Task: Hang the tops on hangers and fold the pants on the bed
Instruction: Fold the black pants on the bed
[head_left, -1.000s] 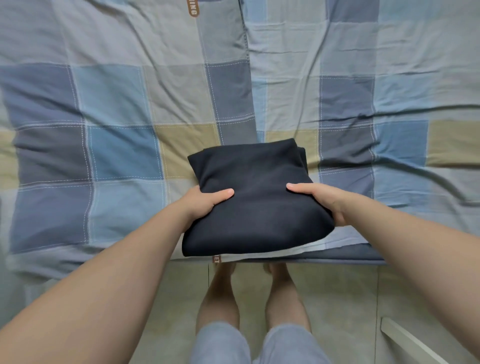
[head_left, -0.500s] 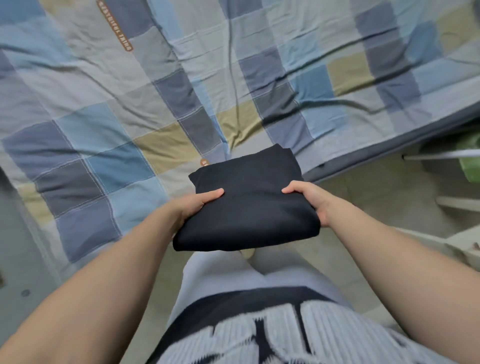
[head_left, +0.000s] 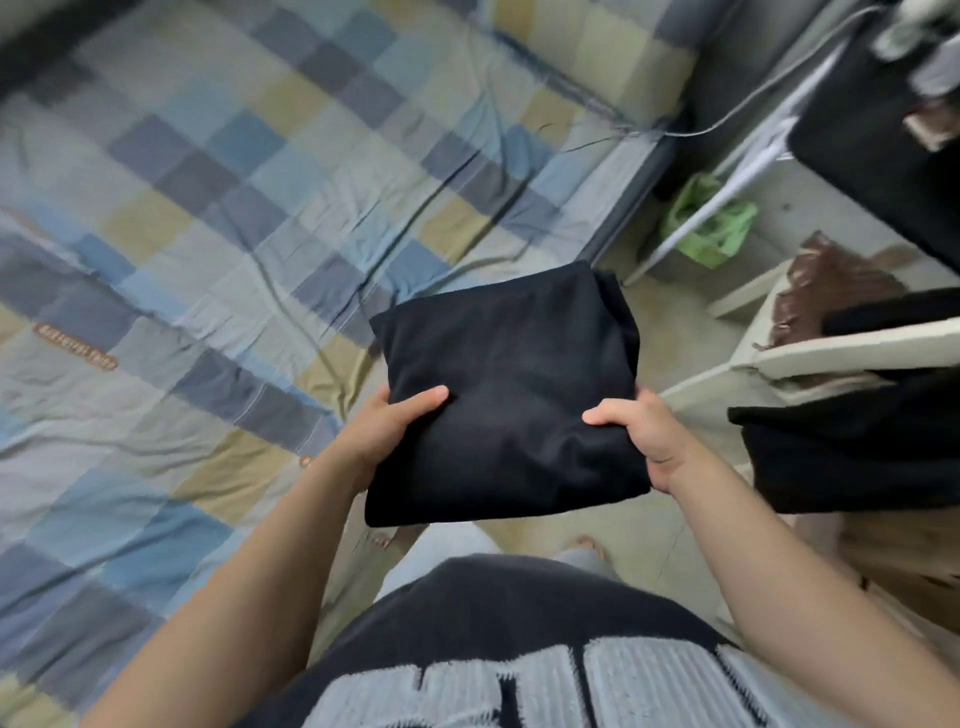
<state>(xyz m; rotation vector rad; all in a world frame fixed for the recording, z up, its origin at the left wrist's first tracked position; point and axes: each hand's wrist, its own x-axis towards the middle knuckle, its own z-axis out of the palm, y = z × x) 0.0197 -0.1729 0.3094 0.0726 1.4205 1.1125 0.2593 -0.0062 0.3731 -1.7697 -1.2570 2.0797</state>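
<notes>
Big open room is lying on the checked bed (head_left: 218, 218), left of the hands. On the right, a white rack (head_left: 831, 353) w/ black clothes (head_left: 852, 452) & a green bag (head_left: 711, 228) are blocking the way.

Pale tiled floor (head_left: 670, 317), green bag (head_left: 711, 228) beneath white rack (head_left: 727, 182)
</notes>
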